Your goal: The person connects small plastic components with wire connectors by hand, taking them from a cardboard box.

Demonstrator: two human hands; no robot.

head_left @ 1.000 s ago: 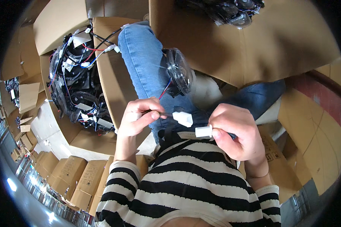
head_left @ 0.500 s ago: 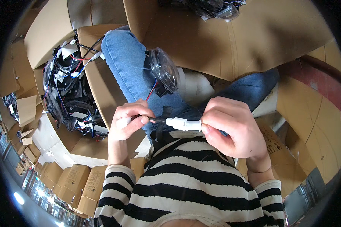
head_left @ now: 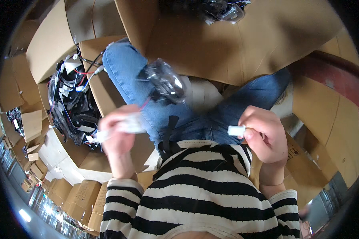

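Note:
My right hand [head_left: 266, 135] pinches a small white plastic connector piece [head_left: 235, 130] between thumb and fingertips. To the left, my left hand [head_left: 117, 137] is smeared by motion, its fingers closed round a wire with a white plastic connector [head_left: 132, 122]. A gap lies between the two white pieces. Beyond my left hand, a round lamp [head_left: 166, 81] with a clear, glossy lens and black back hangs or rests against my jeans-covered leg. A thin red wire [head_left: 146, 102] runs from it towards my left hand.
An open cardboard box [head_left: 99, 89] at the left holds a heap of black lamp parts [head_left: 73, 105] with wires and white plugs. Ahead stands a large open carton [head_left: 203, 47] with more clear-lensed lamps [head_left: 223, 10]. Several closed cartons [head_left: 81, 199] line the lower left.
The white connector held between my hands has come apart. My left hand has moved left with its end and wire; my right hand has shifted slightly right with the small white piece.

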